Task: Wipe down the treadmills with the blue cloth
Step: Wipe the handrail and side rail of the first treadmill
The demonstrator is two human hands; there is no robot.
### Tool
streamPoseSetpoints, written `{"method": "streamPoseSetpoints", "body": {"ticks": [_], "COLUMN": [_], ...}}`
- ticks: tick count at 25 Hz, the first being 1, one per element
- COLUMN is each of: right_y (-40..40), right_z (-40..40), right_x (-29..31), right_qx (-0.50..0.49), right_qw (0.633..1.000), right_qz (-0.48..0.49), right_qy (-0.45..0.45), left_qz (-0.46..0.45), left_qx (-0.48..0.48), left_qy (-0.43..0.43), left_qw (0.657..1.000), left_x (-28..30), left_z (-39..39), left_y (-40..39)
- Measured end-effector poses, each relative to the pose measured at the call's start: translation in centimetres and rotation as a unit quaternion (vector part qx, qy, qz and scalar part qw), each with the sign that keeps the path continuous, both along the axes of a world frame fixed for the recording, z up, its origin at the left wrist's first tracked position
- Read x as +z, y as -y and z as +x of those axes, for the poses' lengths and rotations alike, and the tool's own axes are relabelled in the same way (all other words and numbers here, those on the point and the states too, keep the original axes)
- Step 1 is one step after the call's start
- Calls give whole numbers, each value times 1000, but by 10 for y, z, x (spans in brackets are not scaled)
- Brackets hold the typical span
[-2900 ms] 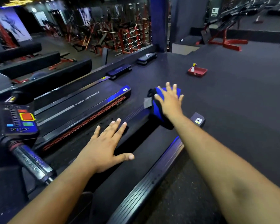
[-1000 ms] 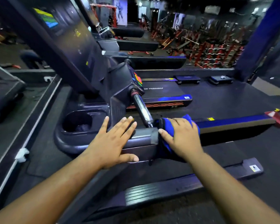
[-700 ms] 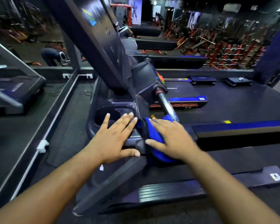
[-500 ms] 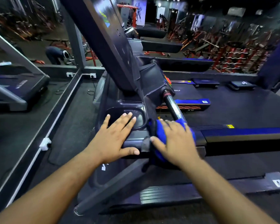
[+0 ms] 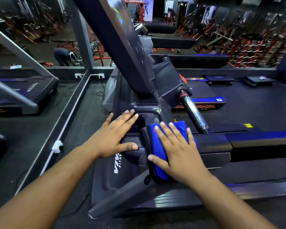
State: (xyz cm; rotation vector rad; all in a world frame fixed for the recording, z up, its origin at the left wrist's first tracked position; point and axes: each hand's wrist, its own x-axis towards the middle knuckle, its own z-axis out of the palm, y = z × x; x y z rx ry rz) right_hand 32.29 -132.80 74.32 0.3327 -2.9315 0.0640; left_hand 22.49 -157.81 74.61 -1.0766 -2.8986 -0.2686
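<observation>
Blue cloth [image 5: 158, 164], black-edged and folded, is draped over the dark treadmill [image 5: 213, 144] side arm beside the cup holder. Treadmill console mast is seen tilted, silver handlebar jutting out.

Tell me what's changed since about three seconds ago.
The right hand slid the blue cloth from the treadmill deck's far end up to the side arm by the cup holder. The left hand followed. Both hands stay flat, cloth still pressed under the right.
</observation>
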Motion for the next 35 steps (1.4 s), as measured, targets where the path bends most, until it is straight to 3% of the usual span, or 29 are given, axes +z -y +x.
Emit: {"method": "streamPoseSetpoints", "body": {"ticks": [4, 9, 14, 17, 20, 23, 26, 29, 32, 34, 35], "right_y": [32, 62, 81, 136, 150, 133, 175, 185, 134, 145, 163], "right_z": [-60, -27, -97, -115, -82, -67, -77, -62, -47, -59, -70], "right_x": [26, 13, 35, 35, 31, 33, 24, 12, 32, 37, 32], "right_qx": [-101, -198, -353, -299, -207, -254, -303, -202, -105, -169, -220], "right_qw": [986, 979, 918, 935, 964, 962, 953, 976, 994, 982, 973], "right_qz": [-52, -47, -134, -130, -99, -63, -31, -23, -19, 21, 32], "right_qy": [122, 28, 123, 137, 133, 82, 10, -75, 34, 81, 57], "left_qz": [28, 16, 15, 120, 152, 158, 183, 180, 160, 157, 164], "left_qx": [-37, -86, -142, -180, -191, -198, -194, -193, -195, -197, -196], "left_qy": [22, 26, 49, 159, 189, 199, 230, 235, 223, 221, 226], "left_qw": [999, 996, 989, 963, 951, 947, 936, 935, 942, 942, 940], "left_x": [3, -8, -14, -14, -16, -18, -16, -13, -9, -8, -9], "left_z": [-33, -71, -92, -109, -117, -116, -116, -115, -113, -113, -113], "left_y": [10, 40, 52, 61, 63, 64, 64, 66, 67, 65, 65]}}
